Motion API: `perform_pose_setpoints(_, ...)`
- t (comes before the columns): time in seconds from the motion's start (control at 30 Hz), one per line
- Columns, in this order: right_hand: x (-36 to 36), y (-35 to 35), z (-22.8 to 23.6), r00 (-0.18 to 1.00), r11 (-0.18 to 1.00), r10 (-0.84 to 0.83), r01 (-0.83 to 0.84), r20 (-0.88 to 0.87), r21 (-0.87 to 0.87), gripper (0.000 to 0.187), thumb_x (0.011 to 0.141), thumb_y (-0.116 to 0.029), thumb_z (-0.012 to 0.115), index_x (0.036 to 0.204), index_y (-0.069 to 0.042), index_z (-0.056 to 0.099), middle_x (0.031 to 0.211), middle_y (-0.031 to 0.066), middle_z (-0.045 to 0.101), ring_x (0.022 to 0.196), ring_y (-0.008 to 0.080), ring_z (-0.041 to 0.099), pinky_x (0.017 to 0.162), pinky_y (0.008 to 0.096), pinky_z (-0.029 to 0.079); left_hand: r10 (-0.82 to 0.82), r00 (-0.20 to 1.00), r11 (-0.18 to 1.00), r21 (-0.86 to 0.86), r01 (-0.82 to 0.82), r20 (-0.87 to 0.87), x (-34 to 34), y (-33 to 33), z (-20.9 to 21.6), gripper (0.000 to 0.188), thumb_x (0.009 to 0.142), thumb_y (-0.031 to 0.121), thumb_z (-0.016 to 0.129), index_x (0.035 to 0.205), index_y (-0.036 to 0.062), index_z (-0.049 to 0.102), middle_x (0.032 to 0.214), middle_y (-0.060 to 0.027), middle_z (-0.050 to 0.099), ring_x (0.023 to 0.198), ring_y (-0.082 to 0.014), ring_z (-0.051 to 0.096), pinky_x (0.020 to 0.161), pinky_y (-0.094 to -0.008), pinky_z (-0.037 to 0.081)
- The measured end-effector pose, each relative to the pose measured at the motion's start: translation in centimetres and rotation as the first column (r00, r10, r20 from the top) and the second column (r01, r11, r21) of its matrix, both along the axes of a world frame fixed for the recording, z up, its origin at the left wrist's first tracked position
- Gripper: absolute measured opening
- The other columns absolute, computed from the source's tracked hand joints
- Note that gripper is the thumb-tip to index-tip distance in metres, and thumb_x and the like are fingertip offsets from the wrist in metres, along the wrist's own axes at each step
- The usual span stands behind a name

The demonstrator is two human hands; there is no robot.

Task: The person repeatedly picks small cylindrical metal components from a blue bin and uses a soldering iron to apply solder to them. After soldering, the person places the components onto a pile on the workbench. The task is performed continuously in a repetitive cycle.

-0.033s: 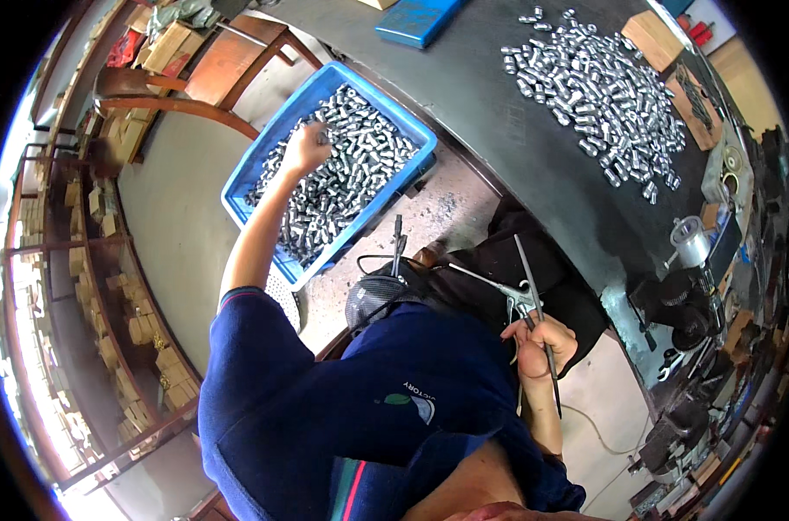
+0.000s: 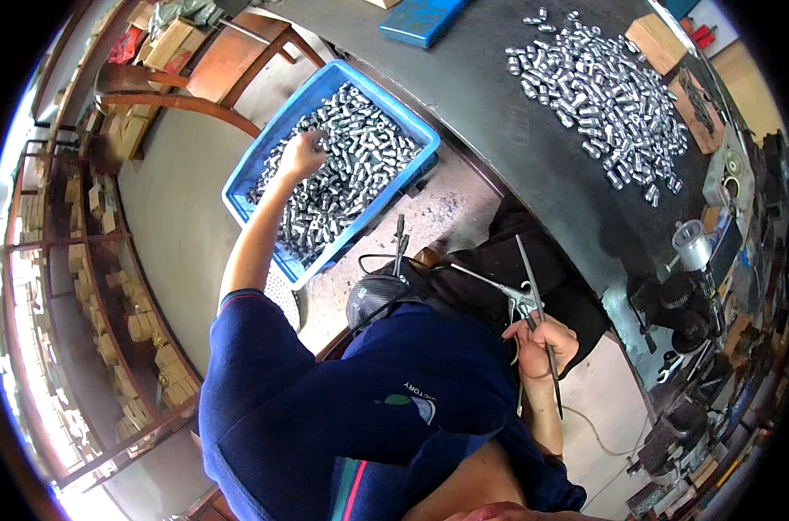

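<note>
My left hand (image 2: 302, 156) reaches into a blue plastic bin (image 2: 238, 174) piled with small metal fittings (image 2: 360, 165). Its fingers are bent together at the surface of the pile, and what they pinch is too small and dark to tell. My right hand (image 2: 551, 340) is closed in front of my right side. In it are an air blow gun (image 2: 523, 300) with a thin nozzle pointing toward the bin, and a long, slim grey rod (image 2: 533, 278) like a file, crossing the gun. Part of both lies hidden behind the fingers.
A dark workbench (image 2: 499, 95) on the right bears a heap of shiny fittings (image 2: 603, 104), a blue lid-like box (image 2: 420, 19) and a wooden block (image 2: 657, 42). Tools and a metal cylinder (image 2: 691, 245) crowd its right end. A wooden chair (image 2: 230, 65) stands behind the bin, shelves (image 2: 91, 260) at far left.
My left hand has shifted very slightly left and nearer over the fittings. The right hand keeps its grip, and the whole view has moved a touch.
</note>
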State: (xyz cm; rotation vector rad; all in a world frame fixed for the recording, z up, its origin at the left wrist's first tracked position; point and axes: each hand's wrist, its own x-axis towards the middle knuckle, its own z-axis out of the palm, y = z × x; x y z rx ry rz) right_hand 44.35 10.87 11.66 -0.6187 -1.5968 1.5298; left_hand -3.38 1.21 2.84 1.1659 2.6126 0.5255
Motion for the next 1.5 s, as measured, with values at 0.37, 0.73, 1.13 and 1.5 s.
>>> perform_pose_setpoints(0.37,-1.3,0.1,0.4,0.999,0.998,0.032,-0.033,0.038,0.045,0.057,0.08,-0.043,0.067,0.056,-0.006,0.032,0.051,0.0037,0.041,0.044,0.0145,0.048,0.046,0.0301,0.049,-0.149,0.941,0.87,-0.493,-0.022,-0.304,1.8,-0.5,-4.5,0.028,0.074,0.031,0.063,0.091,0.0092,0.061,0.092,-0.0134,0.065,0.088,-0.0314,0.062,0.074,-0.0436,0.05)
perform_pose_setpoints(0.73,-1.0,0.5,0.2,0.999,0.999,0.026,-0.027,0.043,0.036,0.032,0.07,0.01,0.05,0.052,-0.004,0.028,0.05,0.0057,0.042,0.042,0.0149,0.049,0.04,0.0269,0.043,0.014,0.988,0.99,-0.142,0.008,0.156,1.7,-0.5,-1.9,0.025,0.074,0.019,0.062,0.091,0.0013,0.061,0.076,-0.015,0.064,0.068,-0.0262,0.065,0.06,-0.0354,0.051)
perform_pose_setpoints(1.13,-0.8,1.4,-0.2,0.997,0.997,0.069,-0.07,0.046,0.017,0.021,0.063,0.006,0.045,0.054,-0.003,0.029,0.05,0.0049,0.037,0.042,0.0116,0.038,0.043,0.0283,0.047,-0.301,-0.34,0.953,0.279,-0.115,0.891,24.5,6.7,8.5,0.022,0.089,0.015,0.053,0.102,-0.0024,0.056,0.064,-0.0109,0.059,0.05,-0.0207,0.058,0.059,-0.0322,0.051)
perform_pose_setpoints(1.5,-0.7,2.7,-1.6,0.988,0.993,0.115,-0.118,0.099,0.024,0.022,0.062,0.002,0.05,0.052,-0.002,0.03,0.048,0.005,0.037,0.041,0.0136,0.041,0.042,0.0273,0.041,-0.18,-0.287,0.979,0.198,0.036,0.941,26.9,7.4,8.1,0.028,0.095,0.024,0.048,0.097,-0.0029,0.057,0.054,-0.0079,0.055,0.042,-0.0185,0.055,0.058,-0.0316,0.051)
